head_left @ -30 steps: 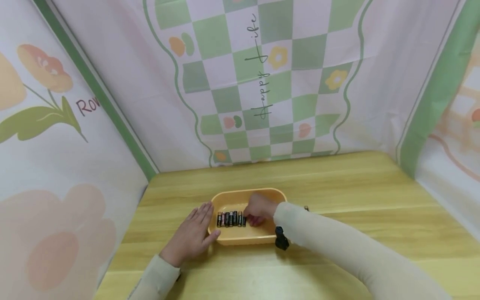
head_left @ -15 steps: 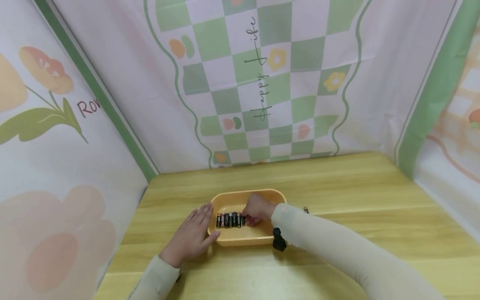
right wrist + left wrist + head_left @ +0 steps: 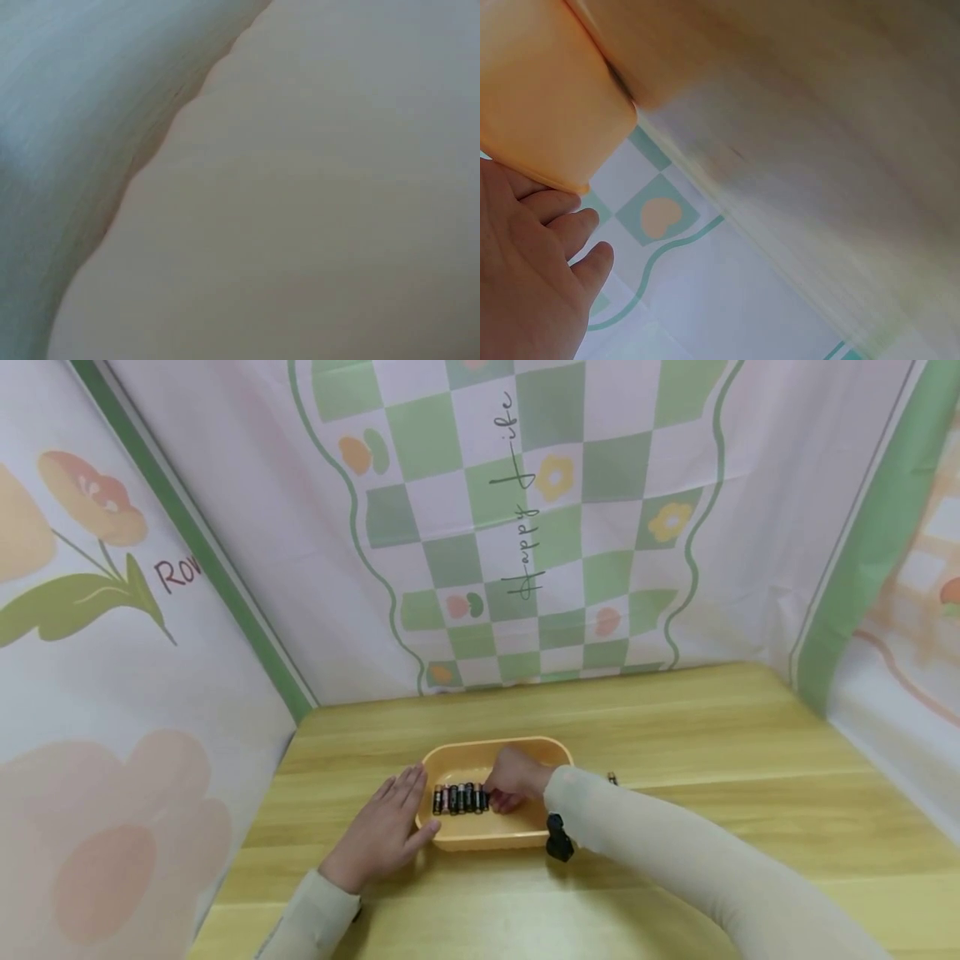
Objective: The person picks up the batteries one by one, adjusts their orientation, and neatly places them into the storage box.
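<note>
A shallow yellow-orange tray point(image 3: 495, 842) sits on the table with a row of several AA-type batteries point(image 3: 461, 798), dark-bodied and side by side, in its left half. My left hand point(image 3: 381, 835) lies with straight fingers against the tray's left rim, and its fingertips touch the tray wall point(image 3: 547, 97) in the left wrist view. Inside the tray, my right hand point(image 3: 516, 778) has its fingers curled and pinches the battery point(image 3: 486, 799) at the row's right end. The fingers partly cover that battery. The right wrist view shows only blurred pale surfaces, with no fingers or batteries.
Another battery point(image 3: 612, 778) lies on the wooden table point(image 3: 480, 902) right of the tray, partly behind the right sleeve point(image 3: 652, 818). A black wrist device point(image 3: 559, 839) hangs below the right cuff. Printed cloth point(image 3: 525, 527) hangs behind and at both sides.
My right hand has shifted slightly left, bringing the end battery closer against the row. The left hand stays on the tray's rim.
</note>
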### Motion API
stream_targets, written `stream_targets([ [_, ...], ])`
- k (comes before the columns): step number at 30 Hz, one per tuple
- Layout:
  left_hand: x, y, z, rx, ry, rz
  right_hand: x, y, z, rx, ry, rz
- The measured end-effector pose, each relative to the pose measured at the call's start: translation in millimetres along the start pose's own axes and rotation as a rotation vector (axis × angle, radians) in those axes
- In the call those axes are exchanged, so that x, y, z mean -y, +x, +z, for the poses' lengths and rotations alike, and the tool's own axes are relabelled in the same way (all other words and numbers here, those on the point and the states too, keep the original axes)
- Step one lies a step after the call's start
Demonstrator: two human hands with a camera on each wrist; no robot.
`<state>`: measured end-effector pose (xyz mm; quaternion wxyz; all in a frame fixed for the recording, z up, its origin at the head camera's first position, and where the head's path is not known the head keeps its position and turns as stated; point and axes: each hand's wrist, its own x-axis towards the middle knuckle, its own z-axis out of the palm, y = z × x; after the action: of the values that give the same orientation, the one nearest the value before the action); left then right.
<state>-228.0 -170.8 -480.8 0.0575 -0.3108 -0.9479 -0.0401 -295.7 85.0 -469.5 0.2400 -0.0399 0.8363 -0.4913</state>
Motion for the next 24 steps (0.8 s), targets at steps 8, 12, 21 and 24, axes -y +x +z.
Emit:
stream_targets([
  [8, -2.2, -0.3, -3.2, 0.001, -0.001, 0.000, -2, 0.6, 2, 0.028, 0.007, 0.005],
  [12, -1.7, 0.3, -2.5, 0.000, 0.002, 0.006, -3, 1.2, 1, 0.032, 0.011, 0.002],
  [21, -0.3, 0.6, -0.2, -0.005, 0.006, 0.003, -5, 0.7, -5, 0.078, -0.003, -0.048],
  [24, -1.2, -0.3, -1.9, -0.011, 0.005, 0.007, -6, -0.1, -10, 0.090, -0.002, -0.079],
])
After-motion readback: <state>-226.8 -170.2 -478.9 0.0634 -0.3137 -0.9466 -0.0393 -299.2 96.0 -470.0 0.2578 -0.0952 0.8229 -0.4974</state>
